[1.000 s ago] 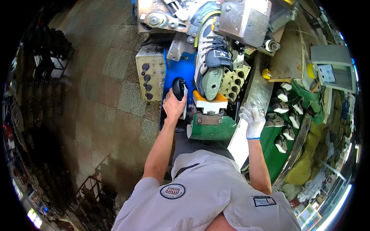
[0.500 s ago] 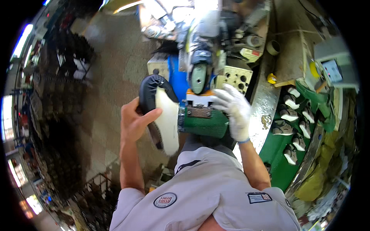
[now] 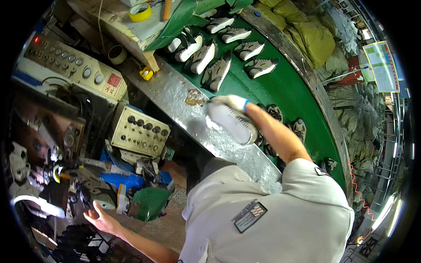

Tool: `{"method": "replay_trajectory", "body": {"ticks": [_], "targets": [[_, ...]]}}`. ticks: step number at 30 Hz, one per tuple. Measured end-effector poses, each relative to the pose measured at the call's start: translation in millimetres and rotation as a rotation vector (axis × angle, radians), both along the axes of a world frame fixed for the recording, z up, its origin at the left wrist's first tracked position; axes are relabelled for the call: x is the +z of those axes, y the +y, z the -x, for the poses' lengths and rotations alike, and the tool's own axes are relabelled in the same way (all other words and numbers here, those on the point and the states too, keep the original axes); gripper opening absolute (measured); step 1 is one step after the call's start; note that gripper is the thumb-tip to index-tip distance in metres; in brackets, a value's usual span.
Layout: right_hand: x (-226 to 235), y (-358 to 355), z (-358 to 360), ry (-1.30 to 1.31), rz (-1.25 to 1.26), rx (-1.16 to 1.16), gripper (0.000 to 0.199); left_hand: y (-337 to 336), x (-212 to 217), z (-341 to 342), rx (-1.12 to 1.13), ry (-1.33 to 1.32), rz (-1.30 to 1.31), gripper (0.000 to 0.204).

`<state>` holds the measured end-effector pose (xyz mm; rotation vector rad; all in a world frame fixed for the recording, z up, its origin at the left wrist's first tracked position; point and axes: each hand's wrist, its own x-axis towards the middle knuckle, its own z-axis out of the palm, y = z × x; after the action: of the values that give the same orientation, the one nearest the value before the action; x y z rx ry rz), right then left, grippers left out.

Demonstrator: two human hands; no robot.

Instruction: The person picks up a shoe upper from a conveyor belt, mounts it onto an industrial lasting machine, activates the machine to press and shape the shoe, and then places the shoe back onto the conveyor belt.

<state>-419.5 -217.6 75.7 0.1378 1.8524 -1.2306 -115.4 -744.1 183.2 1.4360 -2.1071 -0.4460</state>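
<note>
My right hand [image 3: 230,103], in a white glove with a blue cuff edge, is closed around one end of a shoe upper [image 3: 232,126]. The upper's pale underside faces up, and it is held over the worn metal ledge [image 3: 184,98] beside the green conveyor belt [image 3: 280,92]. My left hand [image 3: 103,220] is bare and reaches out beside the machine [image 3: 94,186] at the lower left. Its thumb and a finger stand apart, with nothing seen between them.
Several grey and white shoe uppers [image 3: 216,72] lie on the belt. A control box with black knobs [image 3: 139,131] and a longer button panel [image 3: 72,65] flank the ledge. Yellow tape [image 3: 140,12] sits on a bench. Green-yellow sacks [image 3: 313,37] are piled beyond the belt.
The view has swung right toward the belt. The upper that was in my left hand no longer shows there. My right hand has gone from the machine to the ledge and now grips an upper.
</note>
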Motion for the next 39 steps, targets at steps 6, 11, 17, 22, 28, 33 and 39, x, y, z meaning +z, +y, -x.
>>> {"method": "replay_trajectory", "body": {"ticks": [6,11,17,22,28,33,39], "targets": [[-122,106,70,0.293,-0.863,0.133,0.113,-24,-55,-32,-0.031,0.061,-0.275,0.046],[-240,45,131,0.265,-0.461,-0.775,0.09,-12,-43,-61,-0.237,-0.003,-0.274,0.037],[-209,50,63,-0.001,0.494,-0.885,0.048,19,-18,-117,-0.169,-0.354,-0.502,0.033],[-59,-31,-75,-0.501,1.339,-0.536,0.082,44,-25,-19,-0.257,0.156,-0.552,0.035],[-23,-218,-131,-1.228,1.45,-0.364,0.043,77,9,69,-0.545,0.515,-1.245,0.05],[43,-325,-170,-0.684,0.947,-0.252,0.042,9,-4,5,-0.229,0.674,-1.09,0.024],[53,-417,-192,-0.436,0.884,0.019,0.045,-35,-11,-46,-0.007,0.893,-0.876,0.043]]}}
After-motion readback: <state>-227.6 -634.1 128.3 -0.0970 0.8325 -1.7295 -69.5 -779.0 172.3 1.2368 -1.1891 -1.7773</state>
